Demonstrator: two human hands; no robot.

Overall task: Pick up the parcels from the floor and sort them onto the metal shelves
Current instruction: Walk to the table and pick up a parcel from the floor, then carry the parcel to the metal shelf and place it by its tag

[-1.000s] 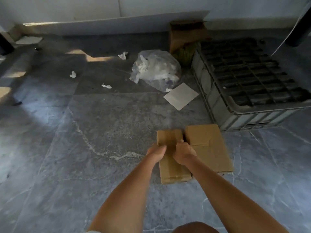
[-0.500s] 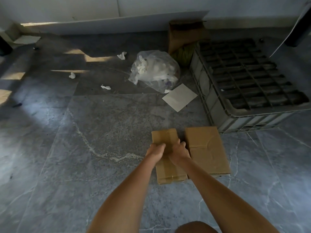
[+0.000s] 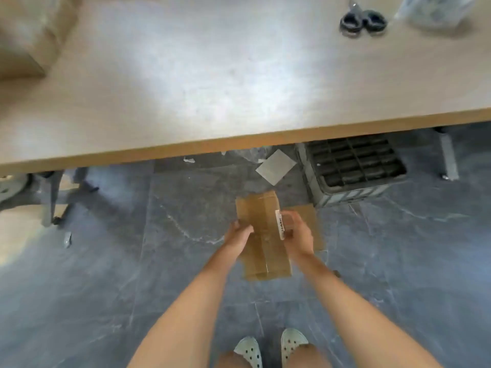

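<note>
A long brown cardboard parcel hangs above the grey floor, held between both hands. My left hand grips its left side and my right hand grips its right side, beside a white label on the edge. A second, flat brown parcel lies on the floor just right of it, mostly hidden behind my right hand and the lifted parcel. No metal shelves are in view.
A wide light wooden table fills the upper half; scissors lie on it at the far right. Under its edge stand a grey plastic crate and a white paper square. Table legs stand left. My feet are below.
The view has risen from low under the table to high above its top. The long parcel has come off the floor in both hands; the flat parcel stays on the floor.
</note>
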